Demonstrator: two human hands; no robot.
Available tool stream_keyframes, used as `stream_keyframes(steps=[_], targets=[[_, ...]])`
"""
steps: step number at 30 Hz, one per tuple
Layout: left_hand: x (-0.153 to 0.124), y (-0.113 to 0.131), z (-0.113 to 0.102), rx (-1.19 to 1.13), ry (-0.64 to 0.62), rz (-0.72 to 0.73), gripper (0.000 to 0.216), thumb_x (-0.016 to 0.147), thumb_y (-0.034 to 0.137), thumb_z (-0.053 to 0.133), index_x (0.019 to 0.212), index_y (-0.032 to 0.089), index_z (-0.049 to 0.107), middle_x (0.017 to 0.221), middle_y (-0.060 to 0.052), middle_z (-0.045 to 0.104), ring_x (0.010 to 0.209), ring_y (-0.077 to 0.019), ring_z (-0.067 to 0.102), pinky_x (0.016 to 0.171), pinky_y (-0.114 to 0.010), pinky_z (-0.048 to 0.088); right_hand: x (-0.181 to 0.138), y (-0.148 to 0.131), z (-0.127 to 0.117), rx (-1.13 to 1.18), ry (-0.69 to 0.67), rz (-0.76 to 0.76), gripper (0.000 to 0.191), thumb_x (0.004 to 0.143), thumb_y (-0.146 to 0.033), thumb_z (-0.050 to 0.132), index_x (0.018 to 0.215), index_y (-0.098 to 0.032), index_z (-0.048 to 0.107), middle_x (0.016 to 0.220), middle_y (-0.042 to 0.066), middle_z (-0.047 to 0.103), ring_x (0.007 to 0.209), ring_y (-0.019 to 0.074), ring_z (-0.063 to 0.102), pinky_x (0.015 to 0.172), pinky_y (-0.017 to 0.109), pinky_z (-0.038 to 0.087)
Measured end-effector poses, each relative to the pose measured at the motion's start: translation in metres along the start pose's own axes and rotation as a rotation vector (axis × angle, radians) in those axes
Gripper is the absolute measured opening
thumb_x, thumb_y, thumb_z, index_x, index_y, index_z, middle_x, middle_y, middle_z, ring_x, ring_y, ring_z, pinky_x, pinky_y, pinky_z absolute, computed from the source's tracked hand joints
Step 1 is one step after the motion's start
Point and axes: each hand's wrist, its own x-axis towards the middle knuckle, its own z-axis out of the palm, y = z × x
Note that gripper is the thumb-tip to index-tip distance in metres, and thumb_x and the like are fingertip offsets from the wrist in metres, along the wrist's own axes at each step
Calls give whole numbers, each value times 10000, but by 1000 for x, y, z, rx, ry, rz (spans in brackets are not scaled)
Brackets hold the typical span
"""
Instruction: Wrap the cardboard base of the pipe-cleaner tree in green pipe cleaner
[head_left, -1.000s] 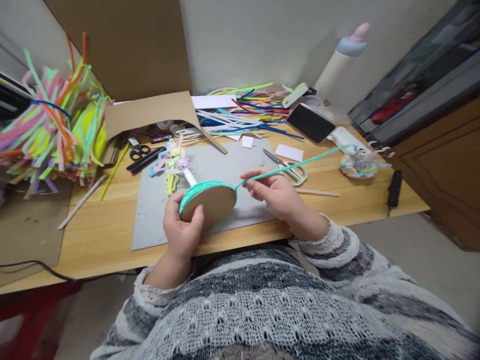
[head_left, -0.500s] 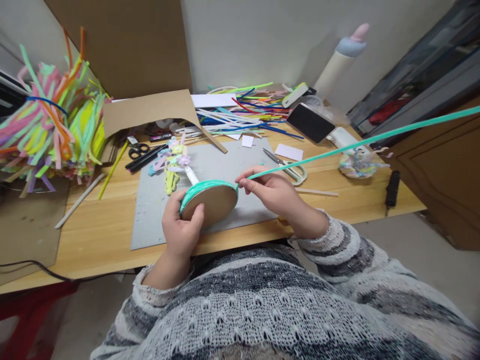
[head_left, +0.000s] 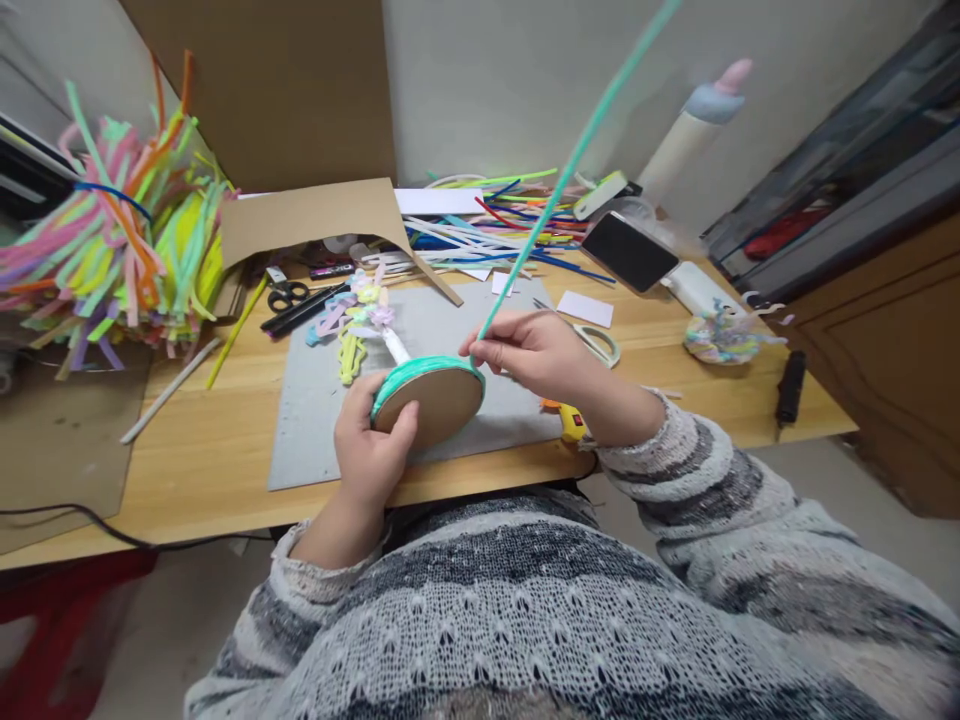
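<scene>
My left hand [head_left: 370, 455] grips a round cardboard disc [head_left: 431, 402] whose rim is wrapped in teal pipe cleaner. It holds the disc tilted above the grey mat [head_left: 420, 370]. My right hand [head_left: 536, 352] pinches a long teal pipe cleaner [head_left: 574, 160] right beside the disc's right edge. The pipe cleaner's free end rises steeply up and to the right, out of the top of the frame. Behind the disc lies a pastel pipe-cleaner flower piece [head_left: 360, 315] on the mat.
A wooden desk [head_left: 187, 470] carries black scissors [head_left: 289, 297], white-handled scissors [head_left: 596, 342], loose pipe cleaners [head_left: 495, 225], a phone [head_left: 628, 252], a yellow glue gun [head_left: 570, 420] and a pastel wound ball [head_left: 724, 335]. A big pipe-cleaner bundle [head_left: 112, 250] fills the left. Cardboard sheets [head_left: 315, 220] stand behind.
The teal pipe cleaner's free end has swung from pointing right across the desk to pointing steeply upward. My right hand has moved closer to the disc's edge. My left hand keeps its hold.
</scene>
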Motion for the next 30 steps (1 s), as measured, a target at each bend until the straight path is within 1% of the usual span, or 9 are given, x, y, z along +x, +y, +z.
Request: stream_keyframes(steps=[3,7,13,16,20,24,27,30], targets=[[0,-1,0,2,-7,-2,261,770,306,635,1016,221,618,933,-16,650,883,-186,604,832,-354,499,8,-3,-1,-8,-56,-24,289,838,-398,610,779,-126,686,680,15,618,587,95,504,543,243,392],[1,0,0,-21,-13,-5,265,768,304,637,1019,220,618,935,-19,652,876,-185,607,825,-355,503,14,-7,-1,-80,-50,-65,269,834,-385,619,720,-145,663,659,6,592,608,108,497,555,252,373],[1,1,-1,-15,-22,-23,260,773,309,629,1014,213,617,940,-28,652,888,-192,608,835,-364,503,19,-13,2,-71,-117,-73,204,842,-334,607,751,-155,643,615,-26,529,588,97,432,529,244,326],[2,2,-1,-17,-34,-10,272,770,306,637,1023,210,620,957,-34,657,902,-196,610,839,-363,502,21,-14,4,-81,-128,-82,200,847,-317,595,735,-155,630,598,-36,500,572,89,408,520,242,304],[3,2,-2,-30,-35,5,268,773,297,644,1025,212,624,957,-33,655,907,-194,607,834,-352,498,24,-13,6,-63,-150,-88,200,844,-297,593,707,-153,609,623,-25,522,579,91,422,528,246,315],[3,0,-2,-36,-45,-7,261,777,298,636,1023,213,614,951,-27,650,904,-193,604,831,-349,496,26,-11,6,-31,-152,-77,212,838,-318,607,699,-158,607,642,-17,544,600,98,445,547,246,340],[3,0,-4,-37,-67,-26,272,772,300,626,1025,209,587,954,-29,635,902,-195,599,837,-356,495,28,-10,7,1,-152,-80,227,828,-343,627,696,-159,613,653,-9,558,623,107,468,568,250,361],[7,3,-8,-45,-86,-5,319,756,267,612,1062,214,541,997,-42,604,945,-204,581,861,-369,483,29,-11,7,20,-166,-98,247,824,-366,636,694,-157,617,656,-5,565,629,110,477,574,251,369]])
